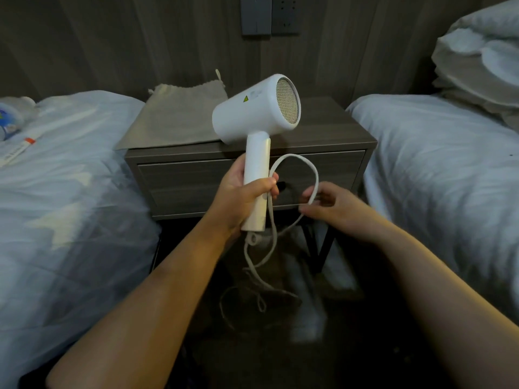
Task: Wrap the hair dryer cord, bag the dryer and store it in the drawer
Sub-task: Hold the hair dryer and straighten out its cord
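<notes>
- Hanging below the dryer's handle, the white cord (273, 220) is seen trailing in loose coils toward the dark floor (252, 346), between the two bare forearms nearest the camera.
- The lower handle of the white hair dryer (252, 116) is gripped by the left hand (241, 197), with fingers and thumb curled round it.
- The dryer is held upright in the air in front of the nightstand, its mesh end turned up and to the right.
- A loop of the cord is pinched between the thumb and fingers of the right hand (331, 206), just right of the handle. The loop is arched upward from the left hand's fingers across to the right hand.
- Behind the hands, the nightstand's drawer (196, 181) is seen closed.
- On the nightstand's surface (331, 127), a beige drawstring bag (179, 116) is laid flat on the left half, partly hidden by the dryer's body.
- The nightstand is flanked by two white-covered beds. A small tube with an orange cap (16, 151) is carried on the left bed (70, 178), and pillows (483, 60) are piled at the head of the right bed (435, 150).
- Farthest back, a socket panel (285, 15) is mounted on the wood-grain wall above the nightstand.
</notes>
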Demonstrator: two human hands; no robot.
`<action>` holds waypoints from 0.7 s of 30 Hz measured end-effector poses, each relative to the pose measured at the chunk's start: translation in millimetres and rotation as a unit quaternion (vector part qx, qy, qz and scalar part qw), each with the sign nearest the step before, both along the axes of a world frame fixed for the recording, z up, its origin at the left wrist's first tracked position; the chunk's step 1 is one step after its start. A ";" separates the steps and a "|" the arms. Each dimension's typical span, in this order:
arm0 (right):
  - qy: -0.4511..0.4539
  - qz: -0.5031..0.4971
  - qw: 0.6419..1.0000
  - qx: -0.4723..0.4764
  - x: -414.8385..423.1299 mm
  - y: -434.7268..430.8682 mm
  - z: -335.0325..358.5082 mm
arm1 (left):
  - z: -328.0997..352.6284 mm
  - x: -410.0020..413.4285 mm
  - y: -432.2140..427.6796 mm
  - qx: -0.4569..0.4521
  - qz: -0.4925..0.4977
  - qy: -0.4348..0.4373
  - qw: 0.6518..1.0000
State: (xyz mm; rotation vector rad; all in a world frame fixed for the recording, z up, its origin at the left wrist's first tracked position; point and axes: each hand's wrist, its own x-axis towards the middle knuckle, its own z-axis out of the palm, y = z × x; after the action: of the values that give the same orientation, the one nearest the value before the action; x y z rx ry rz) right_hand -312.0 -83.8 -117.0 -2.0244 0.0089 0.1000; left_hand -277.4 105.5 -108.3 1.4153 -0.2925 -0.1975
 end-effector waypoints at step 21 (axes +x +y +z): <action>-0.018 -0.144 0.976 -0.159 21.9 -31.3 -20.5 | 7.4 4.3 8.0 0.063 0.060 -0.085 0.993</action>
State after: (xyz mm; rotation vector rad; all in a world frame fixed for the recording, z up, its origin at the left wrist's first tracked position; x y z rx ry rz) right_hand -290.1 -115.1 -137.5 -2.3213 0.3126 -0.1310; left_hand -273.1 113.5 -101.0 1.5733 -0.3386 0.0052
